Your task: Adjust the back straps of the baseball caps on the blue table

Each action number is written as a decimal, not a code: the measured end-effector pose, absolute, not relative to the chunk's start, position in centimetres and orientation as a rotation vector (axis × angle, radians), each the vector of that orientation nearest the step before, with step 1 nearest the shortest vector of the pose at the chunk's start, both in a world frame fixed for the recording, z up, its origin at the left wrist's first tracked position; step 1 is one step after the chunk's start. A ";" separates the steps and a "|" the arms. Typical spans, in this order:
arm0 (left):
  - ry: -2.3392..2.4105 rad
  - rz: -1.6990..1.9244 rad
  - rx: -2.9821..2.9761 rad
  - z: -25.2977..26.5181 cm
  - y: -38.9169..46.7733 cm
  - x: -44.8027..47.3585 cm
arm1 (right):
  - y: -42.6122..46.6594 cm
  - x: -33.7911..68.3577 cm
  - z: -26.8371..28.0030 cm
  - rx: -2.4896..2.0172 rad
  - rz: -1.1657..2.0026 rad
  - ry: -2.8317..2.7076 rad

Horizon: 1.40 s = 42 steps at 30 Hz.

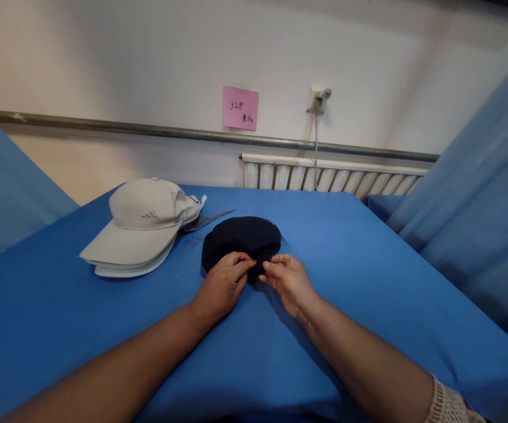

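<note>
The dark navy cap (240,232) lies on the blue-covered table (381,282), right in front of the person, with both hands at its near edge; the left hand (222,283) has thumb and forefinger pinching the dark fabric there, its remaining fingers curled in against the cap; the right hand (292,286) pinches just beside it, thumb against forefinger, the other fingers loosely bent underneath (whether they hold a strap, a seam or a plain fold is too small and dark to tell); to do such close fingertip work well, I would keep both pinches light and near each other, let the left hand steady the cloth while the right makes the fine adjustment, and rest the cap on the table so that its crown does not twist; tugging hard could pucker soft fabric like this; as for containers, I make out no box or tray, and the nearest thing to one is the light grey baseball cap (145,205), which sits on at least one more cap, a lower brim (135,270) showing beneath its own; what their crowns hold inside is hidden; a thin pointed tool (222,215) lies between that stack and the navy cap.
</note>
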State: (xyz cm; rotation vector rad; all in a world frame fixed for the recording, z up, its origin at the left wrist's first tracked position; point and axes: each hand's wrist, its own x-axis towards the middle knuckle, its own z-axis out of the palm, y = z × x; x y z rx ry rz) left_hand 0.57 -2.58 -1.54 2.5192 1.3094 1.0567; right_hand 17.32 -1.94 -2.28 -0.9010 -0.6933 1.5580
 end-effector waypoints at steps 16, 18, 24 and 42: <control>1.198 0.908 1.731 -0.2 -2.2 0.1 | 0.5 20.8 -1.5 -0.677 0.576 -2.180; 1.181 0.908 1.727 -0.2 -2.3 0.2 | 0.6 21.0 -1.4 -0.680 0.573 -2.223; 1.152 0.909 1.690 -0.6 -2.4 0.4 | 0.1 20.7 -1.1 -0.818 0.507 -2.234; 1.400 0.965 1.797 -0.5 -2.3 0.4 | -0.7 19.3 -2.2 -1.057 0.500 -1.957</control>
